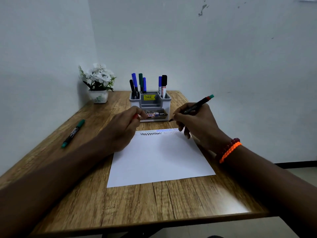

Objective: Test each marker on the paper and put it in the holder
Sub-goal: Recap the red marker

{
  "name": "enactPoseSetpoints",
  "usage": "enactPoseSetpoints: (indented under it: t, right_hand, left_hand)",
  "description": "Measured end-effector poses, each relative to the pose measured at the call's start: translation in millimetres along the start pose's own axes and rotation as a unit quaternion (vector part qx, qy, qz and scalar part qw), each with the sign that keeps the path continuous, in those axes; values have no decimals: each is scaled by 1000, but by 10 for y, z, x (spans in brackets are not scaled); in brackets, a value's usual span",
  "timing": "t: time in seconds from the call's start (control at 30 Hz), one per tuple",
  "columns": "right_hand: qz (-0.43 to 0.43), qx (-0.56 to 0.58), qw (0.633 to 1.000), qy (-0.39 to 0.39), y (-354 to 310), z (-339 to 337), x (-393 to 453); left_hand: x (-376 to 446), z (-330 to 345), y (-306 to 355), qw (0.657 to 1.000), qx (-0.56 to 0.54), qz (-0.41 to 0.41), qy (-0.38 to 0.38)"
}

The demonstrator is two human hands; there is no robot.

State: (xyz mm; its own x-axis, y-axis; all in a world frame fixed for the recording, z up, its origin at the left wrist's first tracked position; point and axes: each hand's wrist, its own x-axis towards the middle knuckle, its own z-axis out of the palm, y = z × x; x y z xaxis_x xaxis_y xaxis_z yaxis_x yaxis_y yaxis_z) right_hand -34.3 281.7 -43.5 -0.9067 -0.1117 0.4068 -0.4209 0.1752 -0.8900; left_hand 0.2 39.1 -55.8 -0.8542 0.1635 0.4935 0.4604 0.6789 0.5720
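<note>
A white sheet of paper (159,157) lies on a wooden table (140,201), and near its far edge there are several short zigzag lines (159,132) in black, blue and a paler colour. The right hand (195,124) is above the far right corner of the paper and its fingers are curled round a black marker (193,107), held like a pen. The tip of this marker points down and to the left, just beyond the far edge of the paper; I cannot tell if it touches anything. Its back end, red and green, points up to the right. On the right wrist there are an orange bracelet (229,152) and a dark red bead bracelet (228,146). The left hand (123,127) is at the far left corner of the paper, and its fingertips pinch a small red piece (135,116), which looks like a cap. Behind both hands stands a grey holder (151,102) with a yellow price sticker (149,97). In it stand several markers (139,85) upright, blue, green and black, in the left and the right compartments. One more marker with green ends (73,133) lies on the table, well to the left of the paper. In the far left corner of the table there is a white pot with white flowers (98,83).
</note>
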Motion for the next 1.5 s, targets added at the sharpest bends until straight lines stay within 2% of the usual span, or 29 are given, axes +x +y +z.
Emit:
enactPoseSetpoints:
  t: [0.17,0.27,0.43,0.7,0.83,0.97,1.5]
  right_hand:
    - [24,71,993,-92,-50,71,-38]
    - [49,108,985,-123,-77,87,-55]
    - [13,137,982,-128,-92,70,-85]
    - [30,228,967,-109,-82,66,-109]
    - [54,230,965,-114,-100,99,-139]
    - [66,234,965,-103,-132,99,-156]
    - [84,239,963,-95,-148,84,-151]
  left_hand:
    - [36,38,-4,996,-86,31,5]
    - [58,35,27,987,-157,12,28]
    - [24,0,92,962,-261,-40,73]
    - [-15,-67,101,910,-391,-129,49]
    - [-20,-78,105,882,-442,-160,36]
    - [-28,-76,108,869,-462,-175,6]
    - [-16,-83,87,873,-457,-168,-18]
